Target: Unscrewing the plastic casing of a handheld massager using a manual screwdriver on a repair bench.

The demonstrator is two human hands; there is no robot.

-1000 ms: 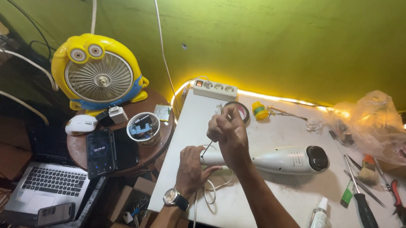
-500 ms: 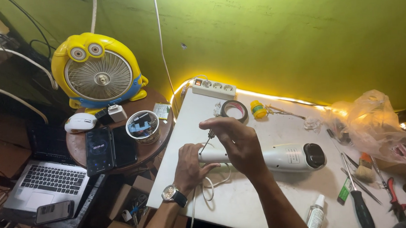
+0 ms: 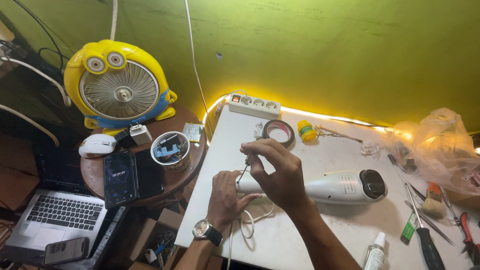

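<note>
On the white counter (image 3: 288, 241) a white handheld appliance (image 3: 328, 187) lies on its side near the middle, its dark end to the right. The left hand (image 3: 225, 198) grips its left end, fingers wrapped round it. The right hand (image 3: 276, 168) pinches a thin tool (image 3: 244, 171) at that end. A tape roll (image 3: 278, 131) and power strip (image 3: 253, 104) lie farther off; a screwdriver (image 3: 425, 235) and brush (image 3: 431, 199) lie right; a yellow fan (image 3: 118, 86) stands far left.
</note>
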